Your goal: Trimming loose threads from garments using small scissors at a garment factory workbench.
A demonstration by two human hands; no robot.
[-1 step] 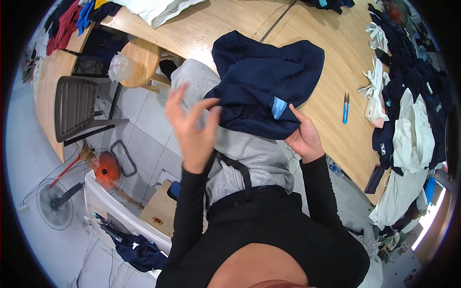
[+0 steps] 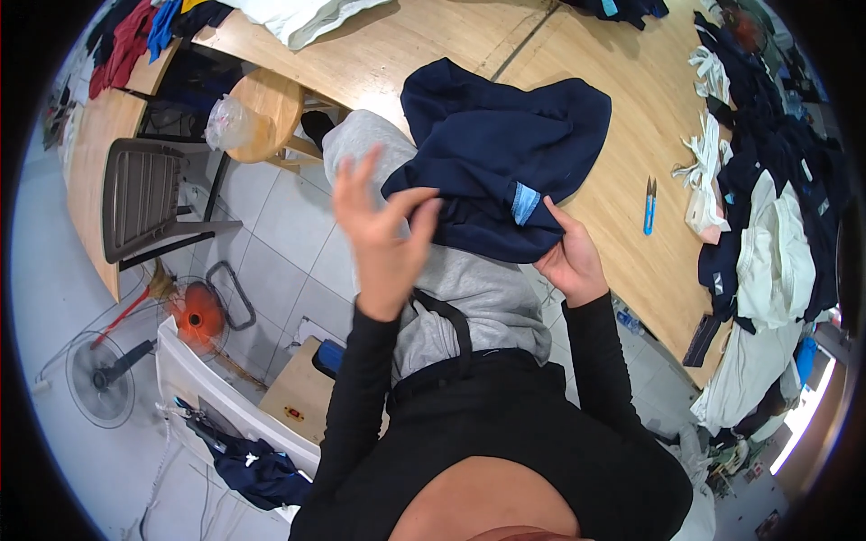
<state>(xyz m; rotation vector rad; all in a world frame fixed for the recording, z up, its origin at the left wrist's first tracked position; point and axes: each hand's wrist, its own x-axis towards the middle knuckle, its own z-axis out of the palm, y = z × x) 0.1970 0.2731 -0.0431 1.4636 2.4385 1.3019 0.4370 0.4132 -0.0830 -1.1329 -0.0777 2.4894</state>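
Note:
A navy blue garment (image 2: 505, 140) lies bunched over the table's near edge and my lap, with a small light blue label (image 2: 524, 205) on its lower right part. My right hand (image 2: 575, 261) pinches the garment's edge beside that label, thumb on top and fingers underneath. Above my lap, to the left of the cloth, my left hand (image 2: 386, 239) is raised with its fingers apart. Its thumb and index finger curve toward each other in front of the garment; I see nothing between them. Blue-handled thread snips (image 2: 649, 207) rest on the table to the right.
The wooden table (image 2: 469, 41) spans the far side. White cloth strips (image 2: 704, 162), navy garments and a white garment (image 2: 774, 257) crowd its right edge. At left stand a round stool (image 2: 271, 104) holding a plastic bag, a grey chair (image 2: 149, 198) and fans (image 2: 101, 383).
My left hand has moved a little right and up, closer to the garment. The right hand keeps its hold, and the garment stays nearly still.

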